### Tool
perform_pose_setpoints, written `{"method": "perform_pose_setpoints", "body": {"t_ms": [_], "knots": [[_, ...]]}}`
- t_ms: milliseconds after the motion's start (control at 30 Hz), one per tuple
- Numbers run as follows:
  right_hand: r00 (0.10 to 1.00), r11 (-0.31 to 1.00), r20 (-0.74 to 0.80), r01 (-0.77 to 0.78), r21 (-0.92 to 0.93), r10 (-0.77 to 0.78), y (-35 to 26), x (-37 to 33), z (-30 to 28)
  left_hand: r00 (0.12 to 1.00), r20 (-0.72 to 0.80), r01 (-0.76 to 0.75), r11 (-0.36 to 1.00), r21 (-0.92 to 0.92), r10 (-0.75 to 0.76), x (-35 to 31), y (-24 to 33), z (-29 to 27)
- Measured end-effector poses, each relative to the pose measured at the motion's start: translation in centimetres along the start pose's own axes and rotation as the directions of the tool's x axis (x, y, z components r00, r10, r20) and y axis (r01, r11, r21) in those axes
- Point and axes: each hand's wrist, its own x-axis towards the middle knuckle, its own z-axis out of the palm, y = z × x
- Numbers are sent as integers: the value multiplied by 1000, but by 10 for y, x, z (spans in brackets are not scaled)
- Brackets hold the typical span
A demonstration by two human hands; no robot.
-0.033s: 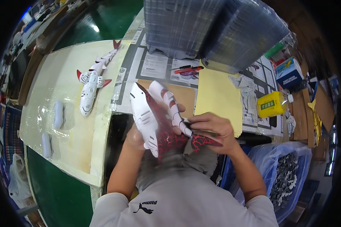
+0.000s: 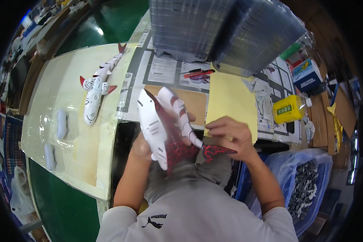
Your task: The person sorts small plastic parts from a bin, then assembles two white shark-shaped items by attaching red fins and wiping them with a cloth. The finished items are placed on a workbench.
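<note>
My left hand point(image 2: 142, 147) is closed round a toy shark, its fingers showing behind the body. The shark's white shell point(image 2: 154, 125) has printed teeth and gills and a dark side with red crackle markings. Beside the shell lies a jointed white tail section point(image 2: 181, 115) with dark red bands, ending in a red-and-black tail fin point(image 2: 213, 151). At that fin is my right hand point(image 2: 234, 135), its fingers bent together and blurred; whatever is in them is too small to tell. The fin's tip overlaps the hand near the palm.
On the left table point(image 2: 44, 101) lie another jointed toy shark point(image 2: 93, 99) and two small white parts point(image 2: 61, 124). Ahead are stacked clear plastic trays point(image 2: 185, 30), a red cutter point(image 2: 198, 73), and yellow paper point(image 2: 232, 103). A yellow bottle point(image 2: 287, 109) and a lined parts bin point(image 2: 276, 169) stand right.
My right hand has lifted a little, its fingertips moving up and away from the tail joint. The tail fin has swung slightly, and the shark has shifted slightly left.
</note>
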Motion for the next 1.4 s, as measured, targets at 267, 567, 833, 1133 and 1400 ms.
{"method": "perform_pose_setpoints", "body": {"t_ms": [267, 567, 833, 1133, 1400], "knots": [[814, 605, 258, -565, 561, 521, 12, 17, 21, 943, 56, 305, 922, 236, -327, -3, -6, 7], [739, 126, 102, -246, 961, 666, 26, 14, 21, 971, -186, -117, 975, 190, 153, -8, 4, -3], [708, 235, 146, -411, 881, 691, 14, 10, 24, 842, -495, -262, 965, -32, 212, 26, 8, 2], [834, 640, -23, -405, 653, 551, -3, 5, 39, 830, -484, -330, 944, -27, 277, 30, -11, 11], [826, 727, -34, -475, 496, 562, -5, 12, 37, 841, -403, -339, 932, 128, 361, 20, -18, 12]]}}
